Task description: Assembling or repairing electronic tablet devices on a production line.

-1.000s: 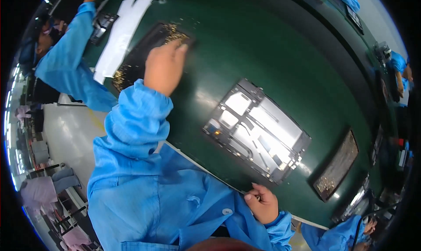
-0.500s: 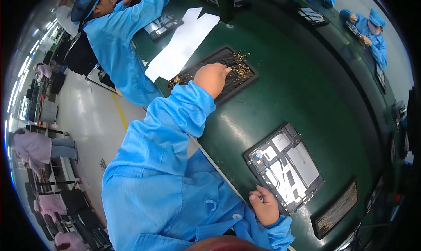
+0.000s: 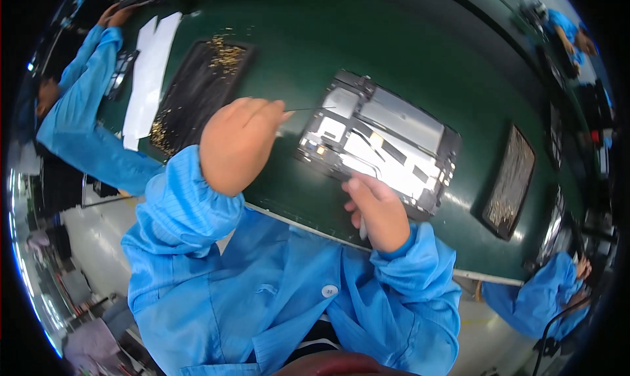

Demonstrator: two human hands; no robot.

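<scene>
Pinched in my left hand [image 3: 239,143] is a thin black cable [image 3: 307,109], which stretches right toward the upper left corner of an opened tablet-like device [image 3: 397,123]. The device lies tilted on the table, with silver panels, white parts and a black frame showing. My right hand [image 3: 380,212] is at its near edge, fingers curled round a slim pale tool [image 3: 363,228] that is mostly hidden. To the left of my left hand stands a black tray [image 3: 190,87] of thin dark cables with gold-coloured ends.
White sheets [image 3: 149,74] lie left of the tray, beside a co-worker's blue sleeve [image 3: 82,81]. Another tray of cables [image 3: 510,182] stands on the right of the green table [image 3: 289,28]. More people in blue are at the right. The table edge runs close before me.
My left hand has come away from the cable tray toward the device, with a cable in it. My right hand has moved up to the device's near edge. The view has turned right.
</scene>
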